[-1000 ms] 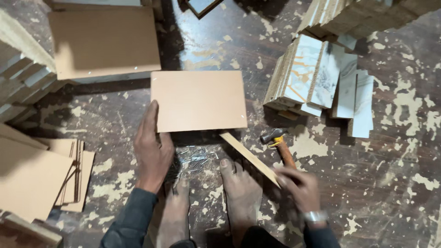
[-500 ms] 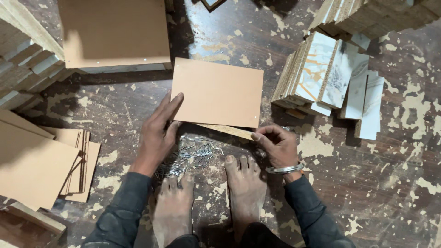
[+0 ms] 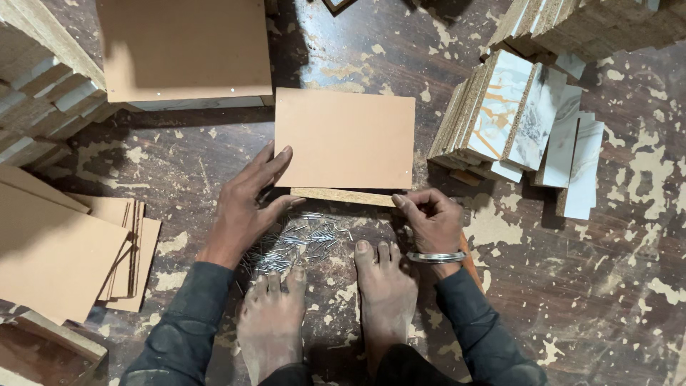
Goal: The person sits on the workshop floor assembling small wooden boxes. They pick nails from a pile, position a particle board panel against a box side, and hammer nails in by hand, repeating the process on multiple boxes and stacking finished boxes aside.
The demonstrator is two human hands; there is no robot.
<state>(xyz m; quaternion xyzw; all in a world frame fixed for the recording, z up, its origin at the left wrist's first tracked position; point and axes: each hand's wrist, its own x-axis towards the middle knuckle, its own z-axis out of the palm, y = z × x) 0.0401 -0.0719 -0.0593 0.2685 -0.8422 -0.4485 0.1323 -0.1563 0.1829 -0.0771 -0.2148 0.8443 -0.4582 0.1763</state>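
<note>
A brown rectangular board (image 3: 344, 138) lies flat on the floor in front of me. Along its near edge lies a narrow chipboard strip (image 3: 341, 196). My left hand (image 3: 246, 206) spreads over the board's near left corner, thumb touching the strip's left end. My right hand (image 3: 431, 216), with a metal bangle on the wrist, pinches the strip's right end. A heap of small metal nails (image 3: 294, 243) lies on the floor between my hands, just beyond my bare feet (image 3: 325, 314).
A stack of laminated chipboard pieces (image 3: 518, 121) leans at the right. A larger brown board (image 3: 184, 50) rests on a box at the top left. Thin brown sheets (image 3: 68, 243) pile at the left. A wooden handle (image 3: 469, 261) pokes out behind my right wrist.
The strip has swung from a diagonal to lie flush along the board's near edge. My right hand left the hammer and took the strip's right end; my left hand moved to the board's corner.
</note>
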